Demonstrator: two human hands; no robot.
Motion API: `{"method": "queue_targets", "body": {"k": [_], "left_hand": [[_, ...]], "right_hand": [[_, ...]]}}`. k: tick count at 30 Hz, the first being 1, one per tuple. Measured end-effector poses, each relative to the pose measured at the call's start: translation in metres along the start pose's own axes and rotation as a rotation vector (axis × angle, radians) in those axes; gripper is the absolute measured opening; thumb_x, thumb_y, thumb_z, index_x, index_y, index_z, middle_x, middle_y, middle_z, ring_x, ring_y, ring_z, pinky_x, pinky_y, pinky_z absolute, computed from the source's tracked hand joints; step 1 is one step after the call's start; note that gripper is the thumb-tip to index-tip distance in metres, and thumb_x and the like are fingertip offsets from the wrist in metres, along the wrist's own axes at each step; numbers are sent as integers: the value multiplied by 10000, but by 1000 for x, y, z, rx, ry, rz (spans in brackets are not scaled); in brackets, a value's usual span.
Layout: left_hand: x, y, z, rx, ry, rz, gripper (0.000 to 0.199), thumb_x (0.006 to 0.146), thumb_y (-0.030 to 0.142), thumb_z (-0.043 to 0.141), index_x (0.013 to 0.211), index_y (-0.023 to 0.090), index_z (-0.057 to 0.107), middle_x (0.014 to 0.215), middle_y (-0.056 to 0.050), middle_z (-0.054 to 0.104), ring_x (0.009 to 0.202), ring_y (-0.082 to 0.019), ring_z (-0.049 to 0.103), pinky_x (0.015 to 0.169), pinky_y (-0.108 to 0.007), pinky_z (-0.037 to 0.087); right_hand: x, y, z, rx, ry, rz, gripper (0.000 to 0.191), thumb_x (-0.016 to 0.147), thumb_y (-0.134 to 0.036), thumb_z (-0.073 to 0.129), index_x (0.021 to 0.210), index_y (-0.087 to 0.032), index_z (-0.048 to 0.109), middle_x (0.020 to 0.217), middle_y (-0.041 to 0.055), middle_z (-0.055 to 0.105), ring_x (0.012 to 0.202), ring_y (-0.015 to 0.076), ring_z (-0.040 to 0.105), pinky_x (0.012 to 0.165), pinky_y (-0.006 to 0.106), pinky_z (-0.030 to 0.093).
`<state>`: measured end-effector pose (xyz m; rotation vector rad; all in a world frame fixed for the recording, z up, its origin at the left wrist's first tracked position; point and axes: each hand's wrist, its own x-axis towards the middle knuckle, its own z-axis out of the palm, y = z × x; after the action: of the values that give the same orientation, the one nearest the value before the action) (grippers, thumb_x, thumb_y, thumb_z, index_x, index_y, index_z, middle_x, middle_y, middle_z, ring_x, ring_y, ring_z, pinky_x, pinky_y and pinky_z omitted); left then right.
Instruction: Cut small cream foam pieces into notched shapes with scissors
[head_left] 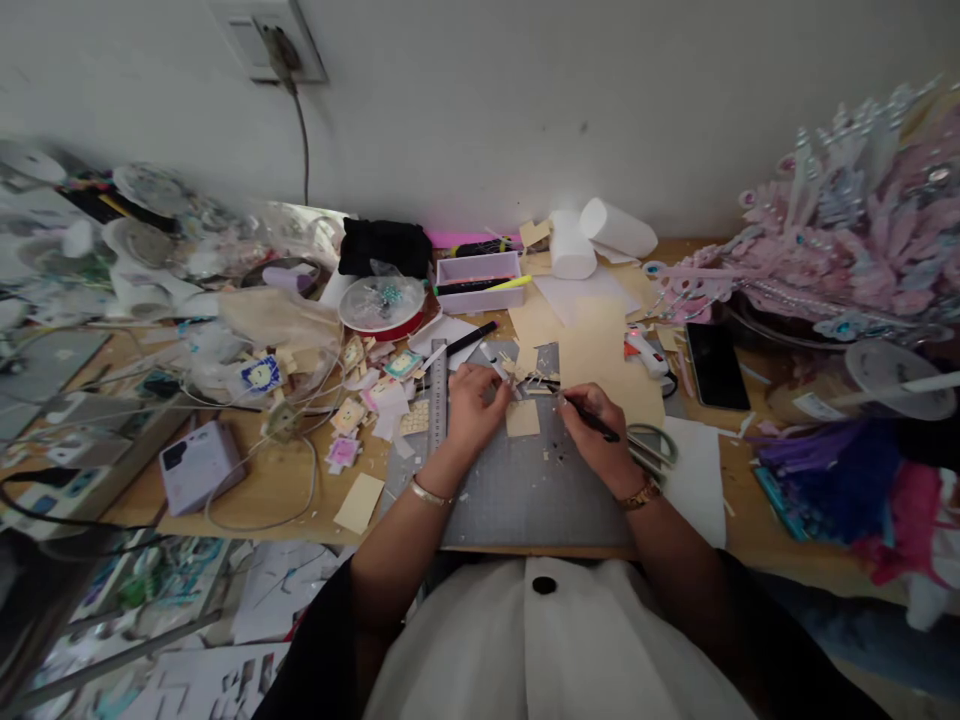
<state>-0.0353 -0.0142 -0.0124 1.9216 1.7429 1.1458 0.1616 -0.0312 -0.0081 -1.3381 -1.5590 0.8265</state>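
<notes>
My left hand (477,408) rests on the grey cutting mat (495,500) with its fingers curled together at the tips. Whatever lies between those fingertips is too small to make out. In my right hand (600,436) is a black pen-like tool (592,418), its tip pointing left towards the small cut pieces. A square cream card (523,419) lies flat between my hands. Just beyond it are thin cream strips and scraps (536,372). Left of my left hand, a clear ruler (438,395) lies along the mat.
Scissors (651,448) lie right of my right hand, near a black phone (718,366). Behind stand a lilac tray (480,275) with pens and a ribbon spool (382,305). Small drawn cards (349,415) clutter the left. A pink decorated crown (840,220) fills the right back.
</notes>
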Motion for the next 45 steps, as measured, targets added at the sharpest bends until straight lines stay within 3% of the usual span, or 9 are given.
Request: {"method": "queue_targets", "body": {"k": [8, 18, 21, 27, 32, 45], "left_hand": [[0, -13, 1, -176, 50, -187, 114, 834, 233, 534, 759, 194, 611, 735, -24, 624, 738, -185, 583, 708, -327, 459], [0, -10, 3, -125, 43, -146, 199, 863, 284, 582, 687, 196, 609, 688, -16, 606, 721, -173, 577, 702, -312, 452], [-1, -10, 4, -123, 30, -135, 128, 843, 245, 591, 732, 191, 622, 765, -36, 657, 771, -188, 608, 738, -326, 473], [-2, -7, 3, -108, -11, -80, 76, 832, 209, 579, 773, 200, 626, 803, -48, 671, 797, -211, 622, 760, -357, 492], [-3, -2, 2, -23, -91, 17, 95, 847, 225, 563, 814, 197, 648, 786, -45, 666, 820, -213, 617, 781, -360, 465], [-4, 2, -1, 181, -140, 118, 92, 826, 234, 574, 752, 192, 610, 740, -63, 663, 837, -251, 611, 780, -403, 404]], "right_hand": [[-9, 7, 10, 16, -70, 22, 112, 878, -338, 550, 937, -244, 566, 822, 11, 682, 732, 192, 653, 681, 324, 511], [-9, 10, 10, 8, -79, -9, 170, 912, -352, 525, 1022, -242, 592, 963, 47, 694, 856, 210, 656, 756, 350, 515], [-9, 10, 10, -8, -68, -28, 129, 874, -305, 544, 973, -236, 589, 902, 38, 690, 839, 206, 653, 767, 346, 512], [-8, 2, 12, -75, -39, -7, 37, 811, -284, 549, 830, -254, 540, 740, 9, 661, 663, 193, 620, 636, 316, 491], [-6, -2, 14, -89, -55, 15, 147, 859, -332, 516, 729, -271, 484, 591, -22, 580, 565, 187, 559, 583, 310, 453], [-6, 1, 18, -111, -111, 5, 141, 877, -322, 501, 748, -266, 484, 636, -13, 581, 605, 195, 566, 616, 315, 441]]}}
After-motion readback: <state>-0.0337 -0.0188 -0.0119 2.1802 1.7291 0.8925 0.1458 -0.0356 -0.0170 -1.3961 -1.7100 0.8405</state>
